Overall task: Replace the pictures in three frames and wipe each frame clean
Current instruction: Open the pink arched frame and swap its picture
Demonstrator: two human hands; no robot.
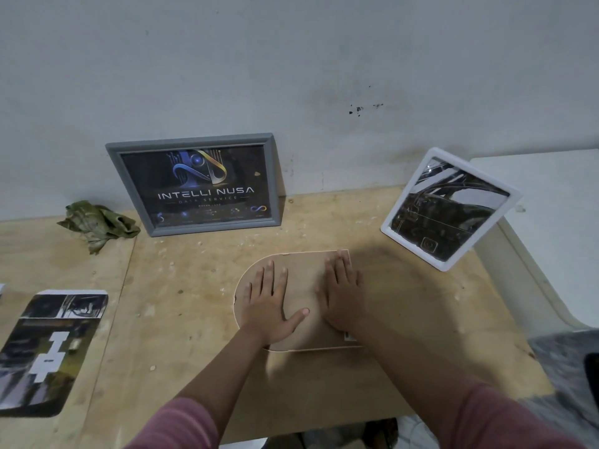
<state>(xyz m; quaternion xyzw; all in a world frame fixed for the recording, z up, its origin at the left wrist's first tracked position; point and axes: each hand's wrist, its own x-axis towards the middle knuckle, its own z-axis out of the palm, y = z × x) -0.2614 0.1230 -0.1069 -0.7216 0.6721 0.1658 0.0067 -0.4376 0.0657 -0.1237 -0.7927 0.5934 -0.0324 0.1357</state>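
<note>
Brown frame backing board [299, 296] flat on plywood table [181, 286]; our left hand [270, 301] and right hand [343, 294] press it, fingers straight, gripping nothing.

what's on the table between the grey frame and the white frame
Nothing stands there: head view shows only bare, speckled table between grey frame and white frame.

Print [48, 351] at 8 o'clock: blurred, left edge cut by the picture's edge. Backing board [301, 299] face-down; both hands cover its middle, its frame mostly hidden beneath. Small captions along grey frame [194, 184] bottom, 11 o'clock: unreadable.
</note>
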